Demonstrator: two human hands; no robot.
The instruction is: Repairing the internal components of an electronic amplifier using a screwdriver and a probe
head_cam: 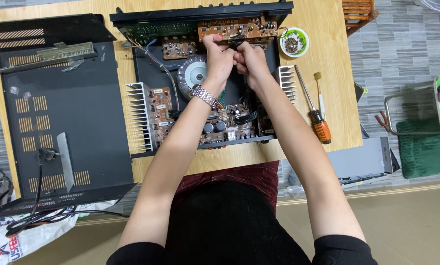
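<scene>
On the wooden table [328,29] sits an opened amplifier chassis [205,78], its top cover off, and every position below is given relative to it. Both hands work inside its far end. The left hand [217,59], with a metal wristwatch [204,95] on the wrist, is closed with pinched fingers on a dark bundle of wires [237,43] just below the brown circuit board [237,28] at the front panel. The right hand [249,61] touches the left, its fingers curled shut at the same bundle; exactly what each finger pinches cannot be made out. A round toroidal transformer [191,73] lies just left of the hands. Finned heatsinks [139,118] flank the chassis on both sides.

Left of the chassis lies the removed black cover [68,108], perforated with slots. To its right, on bare table, lie an orange-handled screwdriver [314,110] and a small brush [319,93], with a small green-rimmed dish of screws [294,42] near the far right corner.

Beyond the table on the right is grey patterned flooring [401,54], a green mat [426,149] and a grey flat device [365,159].
</scene>
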